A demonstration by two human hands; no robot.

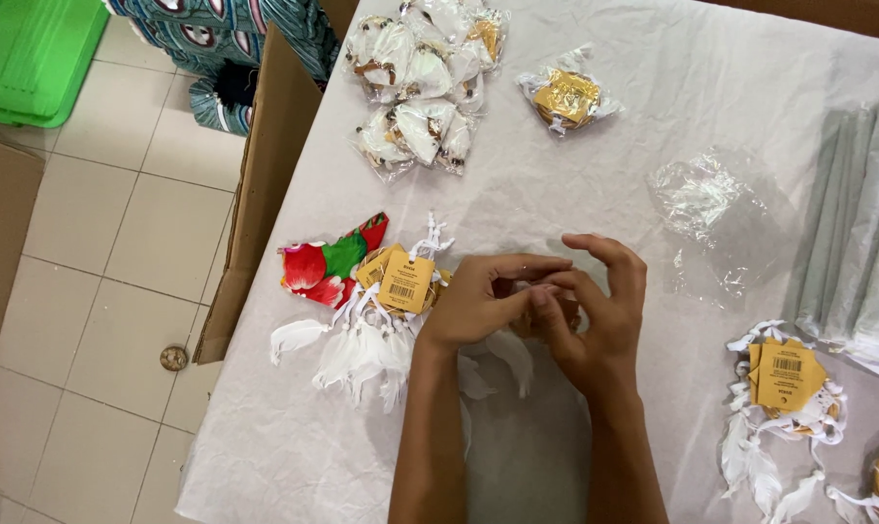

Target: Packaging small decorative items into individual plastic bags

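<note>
From the head camera I see a table (653,107) draped in white cloth, with pale floor tiles at nine o'clock, a green plastic tray (32,58) at ten o'clock and a cardboard flap (260,184) leaning against the table's left edge.

At the centre, my left hand (473,301) and right hand (595,311) meet, fingers (546,291) pinched together around a small dreamcatcher (517,340) whose white feathers hang down toward six o'clock below the hands; most of its ring is hidden by the hands.

Just beside the left hand, at nine o'clock, lies a heap of dreamcatchers with yellow tags (381,311) next to a red and green flowered cloth (328,262). At twelve o'clock sit bagged dreamcatchers (420,87) and one separate packet (565,97). An empty clear bag (696,194) lies at two o'clock, grey folded sheets (852,223) at three, more tagged dreamcatchers (784,388) at four.
</note>
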